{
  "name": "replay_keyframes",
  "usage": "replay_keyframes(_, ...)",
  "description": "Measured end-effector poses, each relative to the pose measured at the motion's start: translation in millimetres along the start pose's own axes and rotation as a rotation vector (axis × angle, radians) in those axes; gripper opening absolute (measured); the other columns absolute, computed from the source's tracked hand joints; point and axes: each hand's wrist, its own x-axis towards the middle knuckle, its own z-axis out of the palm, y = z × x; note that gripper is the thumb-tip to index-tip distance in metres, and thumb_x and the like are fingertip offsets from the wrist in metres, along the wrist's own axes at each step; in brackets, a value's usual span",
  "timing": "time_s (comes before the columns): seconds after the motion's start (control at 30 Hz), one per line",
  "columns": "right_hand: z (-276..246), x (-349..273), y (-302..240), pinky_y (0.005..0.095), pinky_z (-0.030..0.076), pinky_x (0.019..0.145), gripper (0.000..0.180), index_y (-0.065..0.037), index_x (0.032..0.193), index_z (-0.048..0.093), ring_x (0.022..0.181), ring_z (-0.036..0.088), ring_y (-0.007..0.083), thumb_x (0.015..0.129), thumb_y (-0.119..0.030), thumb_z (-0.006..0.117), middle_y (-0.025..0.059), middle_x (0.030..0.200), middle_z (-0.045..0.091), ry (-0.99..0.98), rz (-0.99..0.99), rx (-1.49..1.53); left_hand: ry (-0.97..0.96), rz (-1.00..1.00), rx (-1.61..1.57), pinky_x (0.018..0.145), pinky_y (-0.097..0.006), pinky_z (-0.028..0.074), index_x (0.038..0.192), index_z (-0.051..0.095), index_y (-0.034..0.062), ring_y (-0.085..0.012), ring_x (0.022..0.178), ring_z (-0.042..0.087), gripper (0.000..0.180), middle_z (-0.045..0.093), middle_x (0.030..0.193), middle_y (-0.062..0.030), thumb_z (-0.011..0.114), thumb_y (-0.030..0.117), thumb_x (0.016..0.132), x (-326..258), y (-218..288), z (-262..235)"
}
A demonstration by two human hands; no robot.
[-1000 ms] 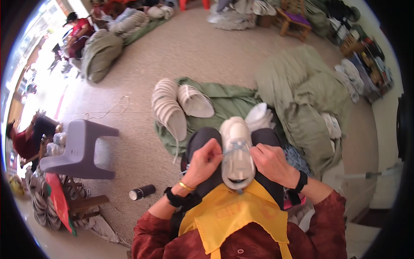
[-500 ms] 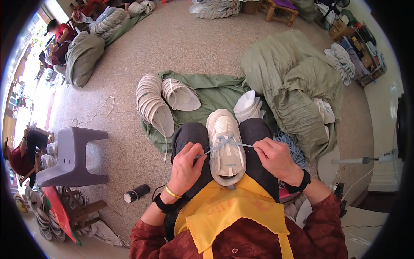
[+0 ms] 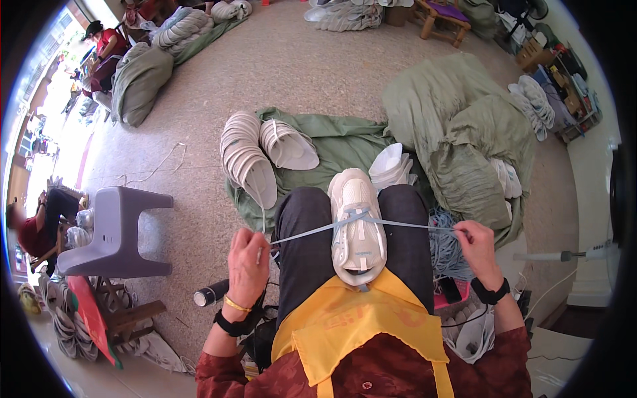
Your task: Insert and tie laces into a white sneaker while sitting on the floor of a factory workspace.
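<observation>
A cream-white sneaker (image 3: 359, 255) rests on my lap between my thighs, its toe pointing away from me. A pale blue shoelace (image 3: 305, 233) crosses over the upper part of its tongue and stretches out to both sides. My left hand (image 3: 249, 265) is closed on one end of the lace, out beyond my left thigh. On the other side my right hand (image 3: 476, 249) pinches the opposite end, held out past my right thigh. Both stretches of lace look taut and nearly straight.
Stacked shoe uppers (image 3: 242, 156) lie on a green cloth (image 3: 338, 136) ahead. Right of it slumps a big green sack (image 3: 458, 126); blue laces (image 3: 448, 249) pile near my right knee. A grey plastic stool (image 3: 116, 232) and a black cylinder (image 3: 211, 294) are at left. Other people sit far left.
Both hands have moved outward, away from the shoe, drawing the lace out to much longer lengths on each side. The view has shifted slightly.
</observation>
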Motion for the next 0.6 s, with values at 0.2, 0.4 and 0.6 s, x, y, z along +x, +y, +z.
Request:
replay_keyframes(0.2, -17.4, -15.0, 83.2, 0.0276, 0.046, 0.055, 0.009, 0.002, 0.096, 0.071, 0.06, 0.061, 0.0109, 0.087, 0.002, 0.073, 0.0093, 0.076, 0.069, 0.087, 0.095, 0.0, 0.04, -0.249, 0.078, 0.067, -0.047, 0.047, 0.088, 0.054, 0.0005, -0.0397, 0.074, 0.06, 0.01, 0.057, 0.078, -0.017, 0.062, -0.005, 0.086, -27.5, -50.1, -28.6)
replay_keyframes(0.4, -25.3, -34.2, 181.1, 0.0242, 0.044, 0.05, 0.004, 0.001, 0.091, 0.069, 0.058, 0.057, 0.0046, 0.09, 0.004, 0.069, 0.0006, 0.072, 0.066, 0.14, 0.27, 0.166, 0.175, -0.348, 0.191, 0.064, -0.045, 0.047, 0.087, 0.054, 0.0012, -0.0379, 0.069, 0.06, 0.009, 0.057, 0.071, -0.0172, 0.062, -0.003, 0.086, -48.3, -118.9, -71.5)
replay_keyframes(0.6, -44.1, -39.3, 251.4, 0.0227, 0.044, 0.046, 0.007, -0.001, 0.092, 0.067, 0.055, 0.058, 0.0058, 0.09, 0.005, 0.064, 0.0004, 0.073, 0.064, 0.135, 0.332, 0.18, 0.31, -0.566, 0.249, 0.058, -0.038, 0.046, 0.088, 0.059, 0.0018, -0.023, 0.058, 0.056, 0.005, 0.056, 0.064, -0.0119, 0.063, 0.002, 0.087, -74.6, -200.0, -118.8)
